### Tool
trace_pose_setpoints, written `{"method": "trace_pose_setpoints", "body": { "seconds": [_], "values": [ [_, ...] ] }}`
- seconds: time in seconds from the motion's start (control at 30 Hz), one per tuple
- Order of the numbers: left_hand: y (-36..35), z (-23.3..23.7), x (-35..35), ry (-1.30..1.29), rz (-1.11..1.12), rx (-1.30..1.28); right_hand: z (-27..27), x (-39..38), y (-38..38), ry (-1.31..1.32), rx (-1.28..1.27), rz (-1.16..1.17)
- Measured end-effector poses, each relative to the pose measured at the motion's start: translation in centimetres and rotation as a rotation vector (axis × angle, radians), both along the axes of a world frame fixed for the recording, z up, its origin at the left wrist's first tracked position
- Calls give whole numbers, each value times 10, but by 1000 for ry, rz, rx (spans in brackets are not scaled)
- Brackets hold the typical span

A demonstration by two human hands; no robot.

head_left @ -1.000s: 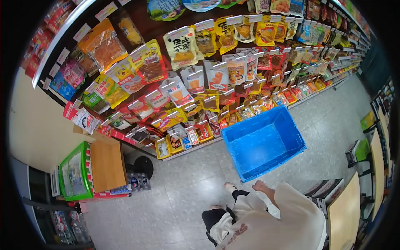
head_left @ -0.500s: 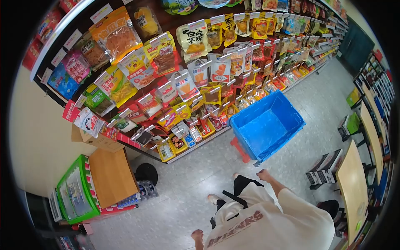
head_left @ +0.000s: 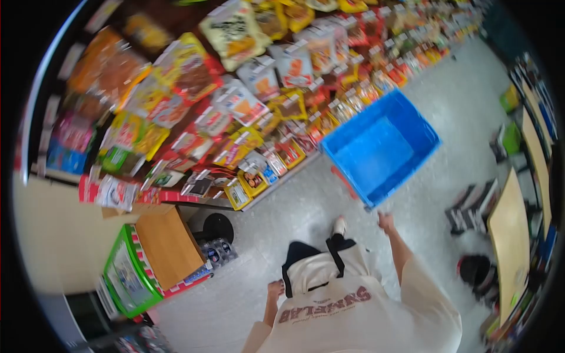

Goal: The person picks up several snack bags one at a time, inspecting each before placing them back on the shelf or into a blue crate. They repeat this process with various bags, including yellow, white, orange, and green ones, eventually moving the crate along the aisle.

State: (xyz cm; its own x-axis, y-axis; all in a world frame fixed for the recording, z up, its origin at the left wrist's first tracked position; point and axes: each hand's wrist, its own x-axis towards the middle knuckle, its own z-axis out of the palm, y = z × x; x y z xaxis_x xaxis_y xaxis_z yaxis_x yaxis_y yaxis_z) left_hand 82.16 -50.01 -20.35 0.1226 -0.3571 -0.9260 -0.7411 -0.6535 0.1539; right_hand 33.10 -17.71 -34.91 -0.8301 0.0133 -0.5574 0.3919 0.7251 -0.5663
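An open blue plastic crate (head_left: 376, 154) stands ahead, slightly right, with a red part low on its near left side. My right hand (head_left: 385, 223) is stretched forward just short of the crate's near corner, apart from it; its blurred fingers look parted and hold nothing visible. At my left side, by the dark trouser pocket, my left hand (head_left: 275, 288) hangs with its fingers curled and plainly nothing in them. Bagged snacks (head_left: 238, 103) hang in rows on the rack beyond both hands.
Small yellow boxes (head_left: 238, 194) line the rack's bottom shelf, left of the crate. A green-framed display case (head_left: 126, 273) with a wooden top (head_left: 168, 247) stands at left, near a black round object (head_left: 218, 228). Pale wooden boards (head_left: 509, 247) and dark boxes (head_left: 471, 206) are at right.
My view has shifted and turned, and the picture is blurrier. My right hand has moved forward, nearer the crate's corner. One foot has stepped ahead. The crate stands in about the same place.
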Motion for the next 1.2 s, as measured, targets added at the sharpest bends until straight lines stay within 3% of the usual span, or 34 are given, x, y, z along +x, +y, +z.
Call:
{"method": "trace_pose_setpoints", "body": {
  "seconds": [0.03, 0.07, 0.13, 0.23, 0.27, 0.37, 0.43, 0.5, 0.53, 0.6, 0.63, 0.67, 0.7, 0.73, 1.0, 1.2],
  "values": [
    [-9, 5, -10, 6, -4, -26, 31, -3, -14, -5, -39, -121],
    [-14, 14, -17, 21, 0, -53, 28, -12, -23, -60, -93, -209],
    [-35, 24, -30, 77, -95, -34, 2, -24, -32, -33, 3, -274],
    [-70, 23, -80, 67, -97, -26, 41, -36, -58, -35, 102, -347],
    [-84, 10, -97, 95, -120, -59, 65, -40, -69, -79, 77, -416],
    [-106, -38, -171, 177, -240, -126, 66, -40, -73, -57, 40, -437],
    [-120, -122, -223, 203, -596, -52, 78, -39, -87, 51, 6, -485],
    [-112, -182, -293, 531, -715, -22, 60, -33, -83, 165, -31, -520],
    [-92, -187, -349, 401, -223, 153, 57, -33, -84, 188, -31, -547],
    [-75, -270, -406, 615, -149, 283, 74, -23, -91, 183, -43, -586],
    [-54, -266, -460, 424, -28, 251, 87, -26, -98, 169, -62, -590],
    [-42, -290, -488, 457, 76, 366, 89, -26, -96, 120, -56, -606],
    [-32, -334, -505, 662, 91, 459, 88, -26, -94, 70, -47, -630],
    [-40, -316, -502, 649, 103, 453, 88, -28, -97, 53, -45, -621],
    [-1, -356, -498, 572, 120, 471, 101, -30, -100, 62, -23, -590],
    [0, -353, -490, 556, 131, 460, 108, -35, -109, 70, -29, -630]
  ]
}}
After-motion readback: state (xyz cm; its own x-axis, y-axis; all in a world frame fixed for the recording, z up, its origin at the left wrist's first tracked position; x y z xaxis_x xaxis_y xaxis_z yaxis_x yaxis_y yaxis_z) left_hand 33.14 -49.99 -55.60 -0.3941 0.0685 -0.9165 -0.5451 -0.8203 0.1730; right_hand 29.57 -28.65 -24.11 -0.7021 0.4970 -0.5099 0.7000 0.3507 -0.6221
